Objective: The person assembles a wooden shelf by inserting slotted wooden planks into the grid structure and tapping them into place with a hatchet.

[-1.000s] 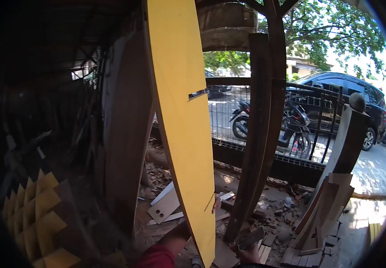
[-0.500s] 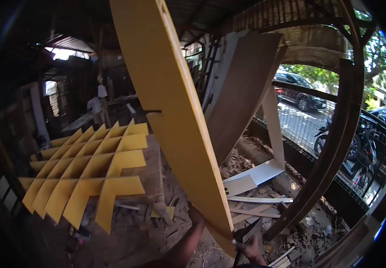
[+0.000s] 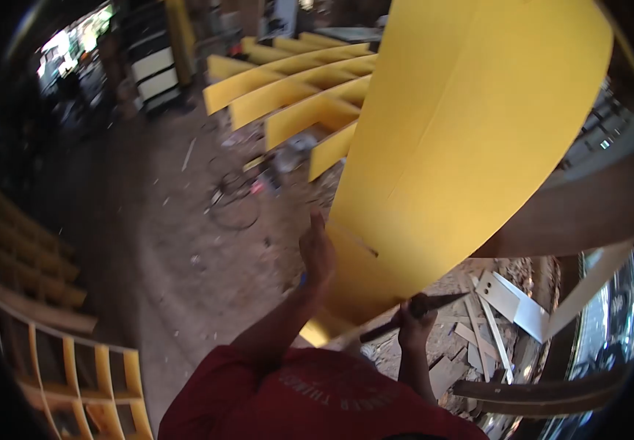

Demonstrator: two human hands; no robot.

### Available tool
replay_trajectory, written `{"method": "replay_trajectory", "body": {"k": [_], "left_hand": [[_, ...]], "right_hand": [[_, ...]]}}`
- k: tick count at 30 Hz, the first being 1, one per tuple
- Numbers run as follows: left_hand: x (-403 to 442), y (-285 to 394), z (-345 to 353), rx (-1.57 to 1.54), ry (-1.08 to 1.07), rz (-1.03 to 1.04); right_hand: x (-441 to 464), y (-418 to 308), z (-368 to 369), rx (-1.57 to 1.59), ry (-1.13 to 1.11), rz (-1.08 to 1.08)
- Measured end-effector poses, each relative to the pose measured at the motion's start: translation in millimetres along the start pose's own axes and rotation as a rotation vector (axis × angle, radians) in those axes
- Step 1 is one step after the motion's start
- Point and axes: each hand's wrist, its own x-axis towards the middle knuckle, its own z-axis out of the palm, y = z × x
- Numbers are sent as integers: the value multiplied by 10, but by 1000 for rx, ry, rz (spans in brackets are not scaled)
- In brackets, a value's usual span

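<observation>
A large yellow board with a curved right edge stands tilted up in front of me. A short slot shows near its lower part. My left hand is at the board's left edge, gripping it, with one digit pointing up; some fingers are hidden. My right hand is closed around a dark tool with a long pointed end, close to the board's lower edge. The tool's exact kind is unclear.
A yellow slatted grid stands behind the board. Another yellow frame is at lower left. Wood scraps litter the ground to the right, near a dark curved beam. A thin cable lies on the dirt floor.
My view has swung left and down. The board now shows its broad face and leans to the right in view. Both hands remain at its lower part, the tool still in my right hand.
</observation>
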Motion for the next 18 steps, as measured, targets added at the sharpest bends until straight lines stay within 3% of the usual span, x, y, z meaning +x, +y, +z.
{"method": "replay_trajectory", "body": {"k": [3,7,12,15,18], "left_hand": [[515,430,-781,-20,75,74],[824,819,-1373,63,100,239],[1350,774,-1747,228,28,616],[1981,722,-1874,322,18,817],[2606,934,-1841,470,-2,997]], "right_hand": [[70,-2,990,-30,-131,73],[396,318,1932,295,-294,190],[1022,753,3154,609,-430,355],[1584,1274,3895,811,-587,346],[2073,1495,4855,824,-606,291]]}}
